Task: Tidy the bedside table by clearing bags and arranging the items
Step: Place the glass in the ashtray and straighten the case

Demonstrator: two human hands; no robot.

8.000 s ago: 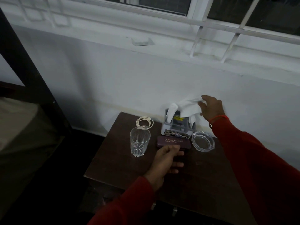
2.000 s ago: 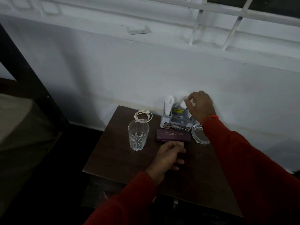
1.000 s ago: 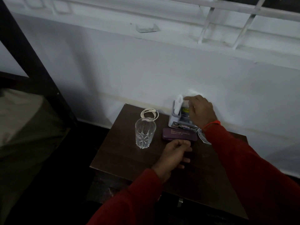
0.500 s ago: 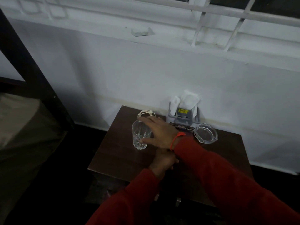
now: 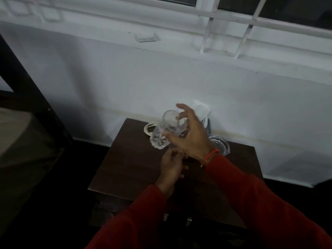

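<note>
1. Resting low on the dark wooden bench (image 5: 125,169), left hand (image 5: 170,168) sits near the front-middle, fingers (image 5: 183,167) loosely curled and partly hidden under the right wrist; cannot tell if they grip anything.
2. Right hand (image 5: 192,139) is above it, red thread at the wrist, red sleeve (image 5: 260,203) behind.
3. Right fingers (image 5: 180,106) and thumb wrap the clear drinking glass (image 5: 166,130); glass is lifted clear of the bench and tilted, mouth toward the wall.
4. White coiled cable (image 5: 148,129) lies on the bench behind the glass, near the back edge.
5. Clear glass ashtray (image 5: 221,145) sits on the bench right of the right wrist.
6. White tissue (image 5: 201,109) sticks up at the back by the wall, partly hidden by the right hand.
</note>
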